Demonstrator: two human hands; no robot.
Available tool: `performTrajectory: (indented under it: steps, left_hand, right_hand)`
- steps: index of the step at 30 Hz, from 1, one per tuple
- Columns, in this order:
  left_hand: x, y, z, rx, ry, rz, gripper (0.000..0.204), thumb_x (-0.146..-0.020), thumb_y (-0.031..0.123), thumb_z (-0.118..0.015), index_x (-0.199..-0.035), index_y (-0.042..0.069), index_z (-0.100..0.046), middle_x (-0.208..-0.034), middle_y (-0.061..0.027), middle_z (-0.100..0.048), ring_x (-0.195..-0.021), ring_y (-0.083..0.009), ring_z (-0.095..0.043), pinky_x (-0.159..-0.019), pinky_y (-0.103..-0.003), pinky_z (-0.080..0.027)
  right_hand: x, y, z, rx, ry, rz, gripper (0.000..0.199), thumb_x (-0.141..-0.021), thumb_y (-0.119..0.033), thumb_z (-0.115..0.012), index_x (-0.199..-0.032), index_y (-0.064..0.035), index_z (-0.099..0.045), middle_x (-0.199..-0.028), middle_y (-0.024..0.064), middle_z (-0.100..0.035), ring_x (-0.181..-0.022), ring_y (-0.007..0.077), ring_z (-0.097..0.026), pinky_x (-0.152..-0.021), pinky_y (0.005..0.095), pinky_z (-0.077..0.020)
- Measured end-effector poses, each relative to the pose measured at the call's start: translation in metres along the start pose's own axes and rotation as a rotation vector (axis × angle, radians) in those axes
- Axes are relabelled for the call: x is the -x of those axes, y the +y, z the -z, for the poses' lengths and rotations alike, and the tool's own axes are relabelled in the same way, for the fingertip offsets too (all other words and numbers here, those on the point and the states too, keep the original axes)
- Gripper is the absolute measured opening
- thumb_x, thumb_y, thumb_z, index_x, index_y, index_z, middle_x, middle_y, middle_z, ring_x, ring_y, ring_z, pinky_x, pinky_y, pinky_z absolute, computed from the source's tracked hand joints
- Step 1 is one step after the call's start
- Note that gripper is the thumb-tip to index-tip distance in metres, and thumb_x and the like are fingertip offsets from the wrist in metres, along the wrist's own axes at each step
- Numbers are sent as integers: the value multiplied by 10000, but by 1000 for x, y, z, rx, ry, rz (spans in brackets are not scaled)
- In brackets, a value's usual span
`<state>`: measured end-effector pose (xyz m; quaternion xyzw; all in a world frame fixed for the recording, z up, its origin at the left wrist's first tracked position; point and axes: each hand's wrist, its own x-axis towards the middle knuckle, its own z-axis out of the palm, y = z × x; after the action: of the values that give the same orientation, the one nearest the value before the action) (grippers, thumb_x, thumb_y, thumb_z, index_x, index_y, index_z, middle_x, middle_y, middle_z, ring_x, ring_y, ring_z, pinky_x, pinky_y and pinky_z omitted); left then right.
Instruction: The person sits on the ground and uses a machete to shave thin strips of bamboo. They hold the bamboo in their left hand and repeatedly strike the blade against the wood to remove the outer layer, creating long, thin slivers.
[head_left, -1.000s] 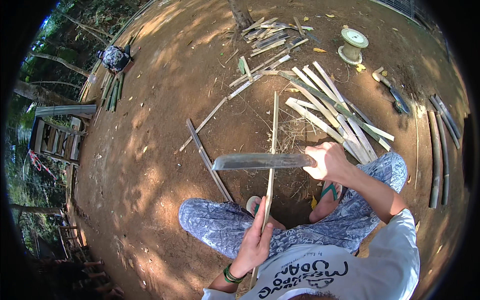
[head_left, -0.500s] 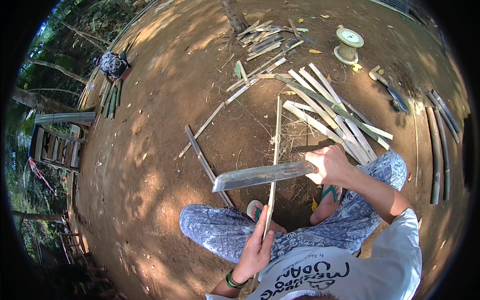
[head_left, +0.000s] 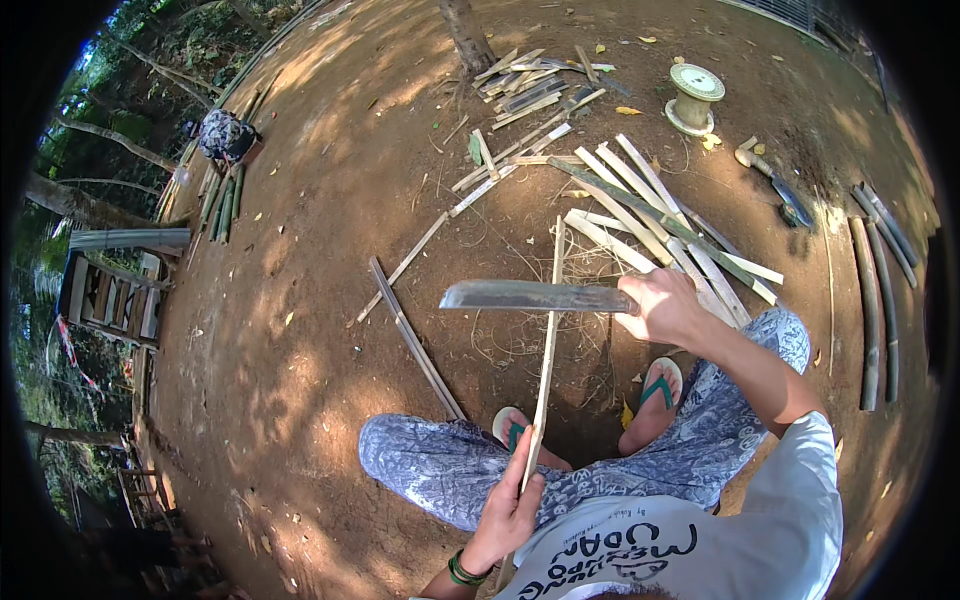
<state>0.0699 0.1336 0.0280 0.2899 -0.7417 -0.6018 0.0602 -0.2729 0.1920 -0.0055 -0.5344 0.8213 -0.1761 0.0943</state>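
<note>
My right hand [head_left: 662, 306] is closed round the handle of a machete [head_left: 530, 296], whose wide blade points left. The blade lies across a long, thin bamboo strip [head_left: 546, 375], toward its far part; whether it cuts in there I cannot tell. Near my lap, my left hand [head_left: 510, 512] is closed on the near part of the same strip, thumb and fingers pressed along it. The strip's near end passes under my left hand toward my body. Fine shavings [head_left: 500, 325] lie on the ground around the strip.
Split bamboo slats [head_left: 690, 240] lie in a heap ahead to the right, with another pile [head_left: 530, 85] by a tree trunk [head_left: 467, 40]. A spool [head_left: 692, 100] and a second blade [head_left: 790, 203] are farther right. At far left a person [head_left: 224, 135] bends over bamboo poles.
My right hand and the machete have moved away from my body along the bamboo strip, and the blade has turned nearly level. My left hand has hardly moved.
</note>
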Motion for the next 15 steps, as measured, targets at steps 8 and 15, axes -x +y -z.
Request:
performTrajectory:
  steps: [8,15]
  left_hand:
    - [3,8,2,121,-58,112,624,-1004,9,-435,-1579,105,-211,-765,54,-461,-567,-10,-409,-500,-192,-358]
    - [32,7,12,510,-135,266,621,-1023,23,-434,-1583,116,-182,-740,20,-482,-548,-52,-428,-499,-215,-373]
  right_hand:
    - [-31,41,13,126,87,-64,273,-779,-290,-719,-863,-33,-684,-615,201,-606,-665,400,-658,-660,482,-533]
    - [-53,131,-9,-138,296,-447,295,-755,-243,-671,-800,48,-671,-662,264,-627,-646,388,-649,-655,479,-497]
